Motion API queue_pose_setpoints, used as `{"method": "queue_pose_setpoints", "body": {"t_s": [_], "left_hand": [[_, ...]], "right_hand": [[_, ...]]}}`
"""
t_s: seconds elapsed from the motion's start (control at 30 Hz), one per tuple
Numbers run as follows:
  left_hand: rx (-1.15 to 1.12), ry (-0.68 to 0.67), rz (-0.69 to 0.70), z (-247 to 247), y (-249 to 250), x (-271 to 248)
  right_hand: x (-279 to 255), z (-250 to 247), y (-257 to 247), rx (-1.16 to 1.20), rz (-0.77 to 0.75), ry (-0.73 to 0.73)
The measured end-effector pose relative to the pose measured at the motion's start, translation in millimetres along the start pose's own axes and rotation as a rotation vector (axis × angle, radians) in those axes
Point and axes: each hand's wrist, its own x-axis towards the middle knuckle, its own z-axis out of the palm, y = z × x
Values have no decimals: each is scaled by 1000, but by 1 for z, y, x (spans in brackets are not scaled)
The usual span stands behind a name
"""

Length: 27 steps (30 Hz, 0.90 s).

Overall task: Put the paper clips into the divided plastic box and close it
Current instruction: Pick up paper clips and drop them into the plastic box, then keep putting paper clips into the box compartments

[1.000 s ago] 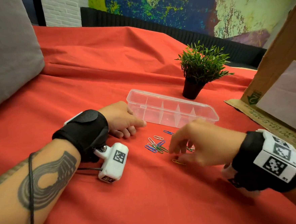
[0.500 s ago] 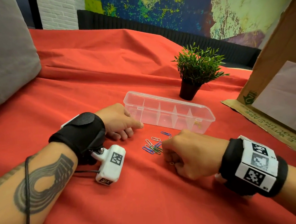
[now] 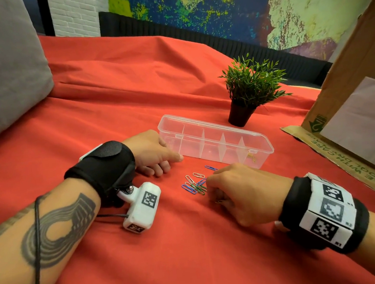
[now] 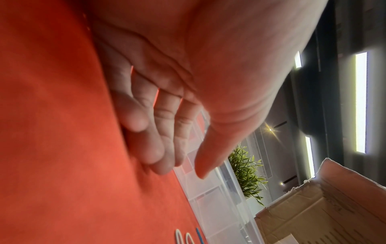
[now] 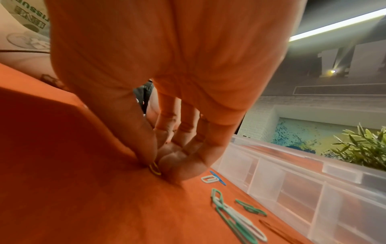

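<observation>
The clear divided plastic box [image 3: 215,140] lies open on the red cloth, with one yellow clip [image 3: 251,157] in its right end compartment. Several coloured paper clips [image 3: 195,183] lie loose in front of it. My right hand [image 3: 217,197] is down on the cloth just right of the pile. In the right wrist view its thumb and fingers [image 5: 177,161] pinch a yellow paper clip [image 5: 155,168] that still touches the cloth. My left hand [image 3: 168,163] rests relaxed at the box's left end, thumb [image 4: 204,165] stretched along the front wall of the box [image 4: 211,191].
A small potted plant [image 3: 251,88] stands just behind the box. A big cardboard box [image 3: 346,108] fills the right side. A grey cushion [image 3: 6,65] lies at the far left. Red cloth [image 3: 112,102] stretches bare behind and in front of the hands.
My right hand has come down from hovering with spread fingers and curled onto the yellow clip on the cloth. The left hand and the box have stayed put.
</observation>
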Motion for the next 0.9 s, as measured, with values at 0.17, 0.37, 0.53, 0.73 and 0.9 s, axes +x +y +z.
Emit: {"method": "queue_pose_setpoints", "body": {"t_s": [0.17, 0.37, 0.53, 0.73, 0.9], "left_hand": [[3, -2, -1, 0, 0, 0], [-7, -6, -6, -1, 0, -1], [-9, -5, -1, 0, 1, -1], [-10, -13, 3, 0, 0, -1], [-4, -13, 2, 0, 0, 0]], "right_hand": [[3, -5, 0, 23, 41, -27], [6, -5, 3, 111, 54, -60], [0, -4, 8, 177, 51, -48], [-11, -39, 60, 394, 170, 284], [-7, -58, 120, 391, 400, 652]]}}
